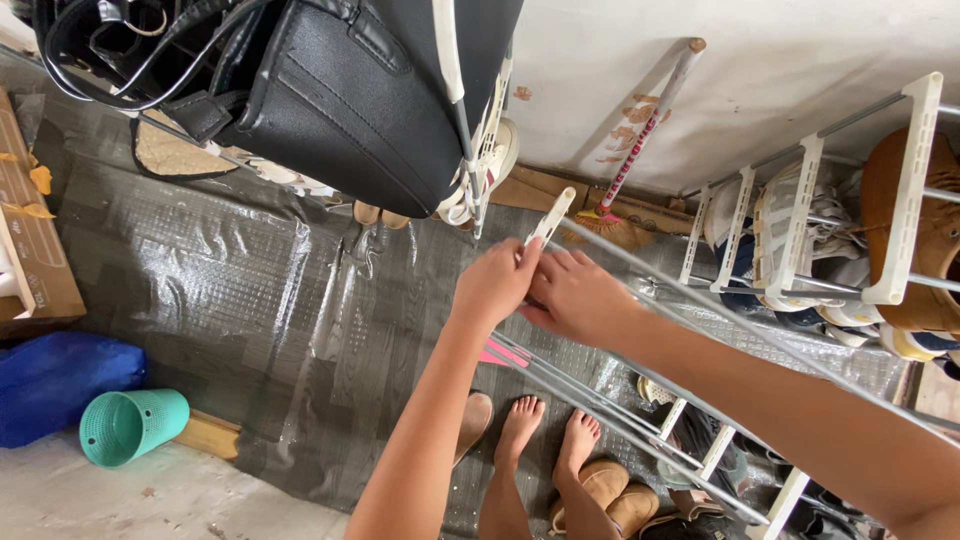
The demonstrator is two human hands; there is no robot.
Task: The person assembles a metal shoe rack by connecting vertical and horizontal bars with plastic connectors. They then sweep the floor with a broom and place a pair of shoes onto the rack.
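My left hand grips the lower end of a white plastic rack bracket that points up and away from me. My right hand is pressed against the left hand, its fingers closing on the same bracket and on the grey metal rod joined to it. The rod runs from the bracket down to the right, over my right forearm. More grey rods lie below my hands, above my bare feet.
A white and grey shoe rack with shoes stands at the right. A black bag hangs overhead. A broom leans on the wall. A teal basket and blue bundle lie at the left. Tan slippers sit by my feet.
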